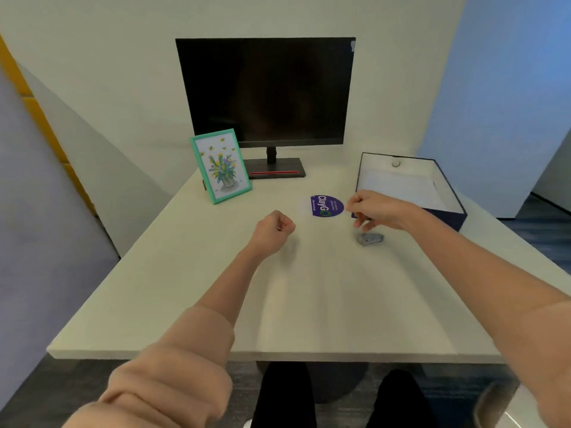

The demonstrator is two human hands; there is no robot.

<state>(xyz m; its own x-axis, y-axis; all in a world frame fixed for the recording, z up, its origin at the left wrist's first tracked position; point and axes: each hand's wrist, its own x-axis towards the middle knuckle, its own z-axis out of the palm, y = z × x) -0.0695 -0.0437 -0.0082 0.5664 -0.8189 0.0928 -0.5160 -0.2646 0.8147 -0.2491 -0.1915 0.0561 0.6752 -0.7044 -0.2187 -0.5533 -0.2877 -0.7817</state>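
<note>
My left hand hovers over the middle of the white table, curled into a fist with nothing visible in it. My right hand is further right, fingers curled, thumb and forefinger meeting at the right edge of a round purple "ClayGo" sticker that lies flat on the table. Whether they pinch the sticker is unclear. A small grey crumpled object lies on the table just below my right hand.
A dark monitor on its stand is at the back. A teal-framed flower picture leans to its left. An open dark-blue box with a white lining sits at the right, behind my right hand. My legs show under the front edge.
</note>
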